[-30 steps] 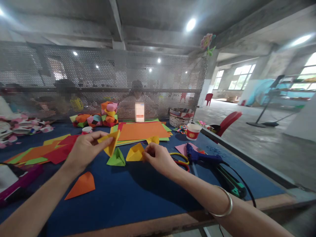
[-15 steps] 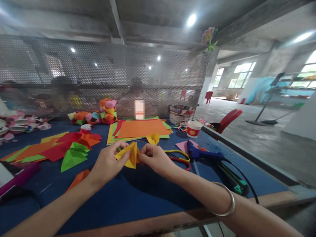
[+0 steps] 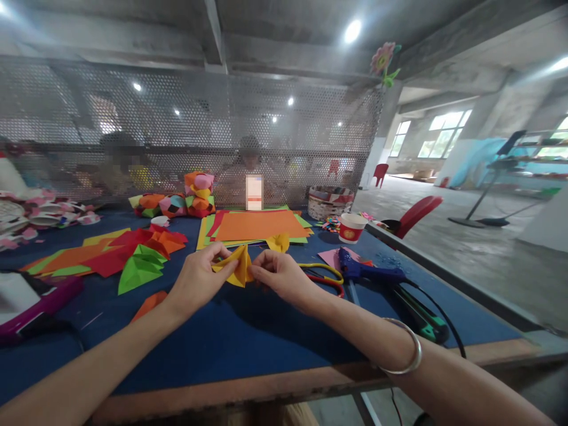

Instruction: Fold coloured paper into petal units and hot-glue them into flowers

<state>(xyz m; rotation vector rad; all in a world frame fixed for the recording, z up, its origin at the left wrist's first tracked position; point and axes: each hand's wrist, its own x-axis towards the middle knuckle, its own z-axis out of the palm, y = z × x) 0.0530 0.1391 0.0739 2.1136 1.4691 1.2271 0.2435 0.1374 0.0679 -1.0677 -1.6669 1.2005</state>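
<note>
Between both hands, above the blue table, is a folded piece of yellow paper (image 3: 241,269) with a raised crease. My left hand (image 3: 205,273) pinches its left side between thumb and fingers. At the paper's right edge, the thumb and fingertips of my right hand (image 3: 277,273) are closed on it. Another yellow folded paper (image 3: 278,242) lies just beyond my right hand. Scissors with yellow and red handles (image 3: 326,273) rest beside that hand, partly hidden by it. Left of my left hand sit a green folded paper (image 3: 141,269) and an orange one (image 3: 149,305).
A stack of coloured paper (image 3: 260,226) lies ahead, with a woven basket (image 3: 329,204) and a paper cup (image 3: 352,228) to its right. A blue glue gun (image 3: 370,272) and green-black cutter (image 3: 423,316) are at right. A mesh screen (image 3: 266,136) stands behind; people sit beyond it.
The view has shifted slightly, so the table contents appear a little further right. Both hands keep hold of the yellow paper, whose raised fold has turned slightly.
</note>
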